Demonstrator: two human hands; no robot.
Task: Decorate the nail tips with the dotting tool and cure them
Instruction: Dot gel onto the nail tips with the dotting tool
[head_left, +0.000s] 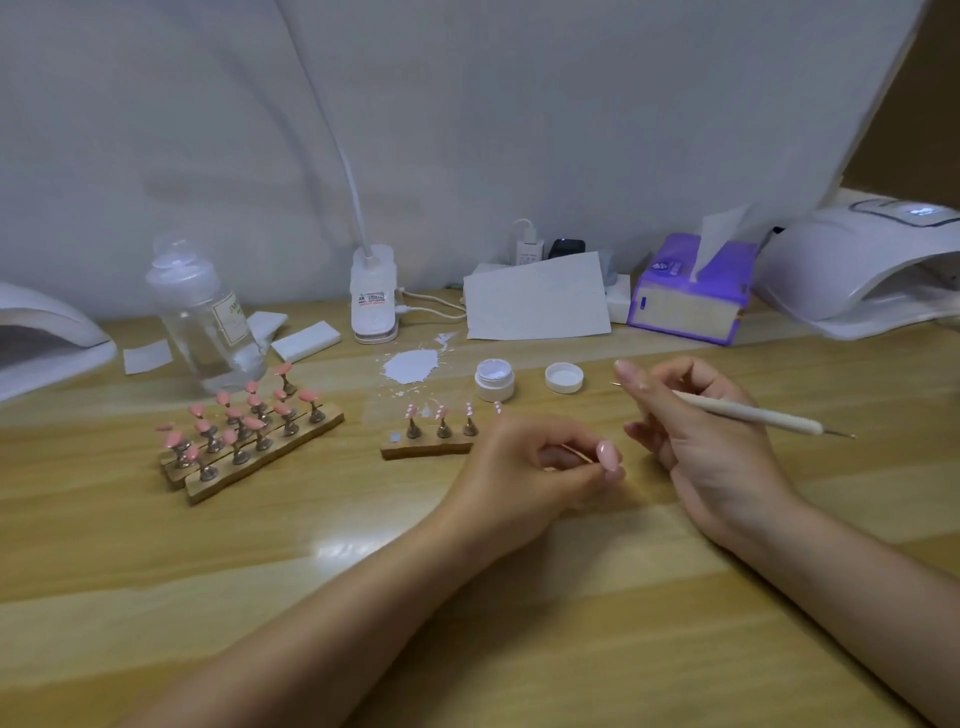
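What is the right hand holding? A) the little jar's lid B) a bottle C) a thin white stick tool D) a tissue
C: the right hand grips the thin white dotting tool, while the lid lies on the table beside the open jar.

Curing lamp (852, 265) cut off at the right edge; a second lamp (47, 332) cropped at left; bottle (208, 317) label blurred; left hand (524, 467) hides the small stand's (426, 447) right end.

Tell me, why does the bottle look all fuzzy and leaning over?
In the head view, the clear bottle is smeared by motion blur, and the wide-angle lens tilts things near the edges; the table also shows a small white glare patch near the left forearm.
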